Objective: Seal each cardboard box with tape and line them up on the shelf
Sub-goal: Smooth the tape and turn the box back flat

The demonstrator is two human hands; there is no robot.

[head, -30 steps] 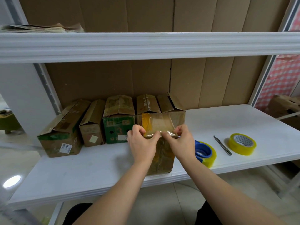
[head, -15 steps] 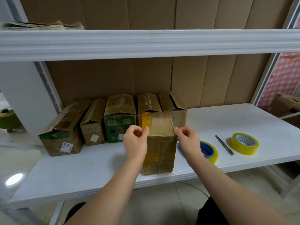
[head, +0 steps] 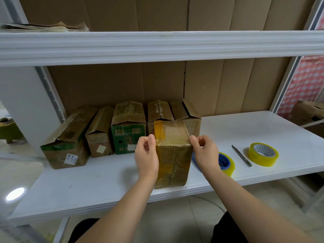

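Box (head: 172, 155) stands upright between your fingers at the shelf (head: 87, 186) front edge, left hand (head: 147, 156) and right hand (head: 205, 153) equally near, each pinched shut against a top corner, pressing tape down.

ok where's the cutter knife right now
The cutter knife lies flat on the right side of the lower shelf, between the blue-cored tape roll and the yellow tape roll, touching neither.
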